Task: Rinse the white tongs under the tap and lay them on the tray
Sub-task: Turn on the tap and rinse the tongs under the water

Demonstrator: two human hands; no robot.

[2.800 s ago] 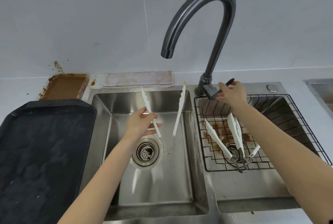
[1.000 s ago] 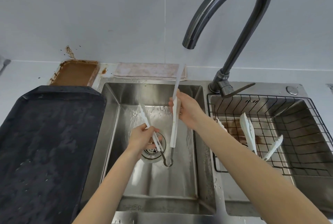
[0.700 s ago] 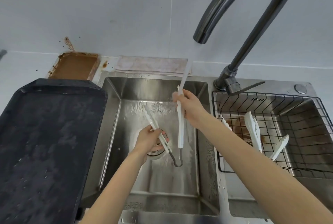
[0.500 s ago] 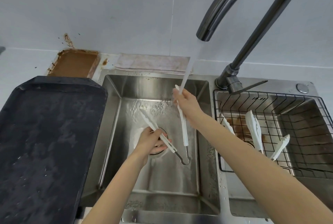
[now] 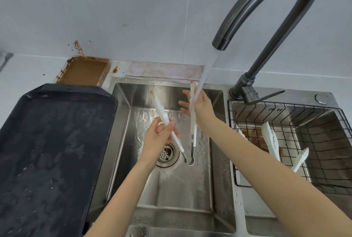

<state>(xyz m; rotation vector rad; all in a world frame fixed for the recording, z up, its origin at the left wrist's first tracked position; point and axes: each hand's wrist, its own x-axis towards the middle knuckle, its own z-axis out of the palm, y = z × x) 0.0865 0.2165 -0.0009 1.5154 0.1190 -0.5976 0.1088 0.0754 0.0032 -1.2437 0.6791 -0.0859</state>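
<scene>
White tongs (image 5: 194, 133) with a metal hinge loop hang spread open over the left sink basin (image 5: 171, 189), hinge down. My left hand (image 5: 158, 139) grips the left arm of the tongs. My right hand (image 5: 200, 109) holds the right arm near its tip, fingers partly spread. Water streams from the dark curved tap (image 5: 253, 8) onto the right arm and my right hand. The black tray (image 5: 47, 151) lies to the left of the sink.
A wire basket (image 5: 323, 133) in the right basin holds more white tongs (image 5: 270, 143). A brown-stained dish (image 5: 83, 72) and a folded cloth (image 5: 163, 71) sit behind the sink. The tap lever (image 5: 266, 95) points right.
My right hand left the tap lever and took the right arm of the tongs. Water now runs. Both hands have lifted the tongs higher into the stream, and my right fingers have spread.
</scene>
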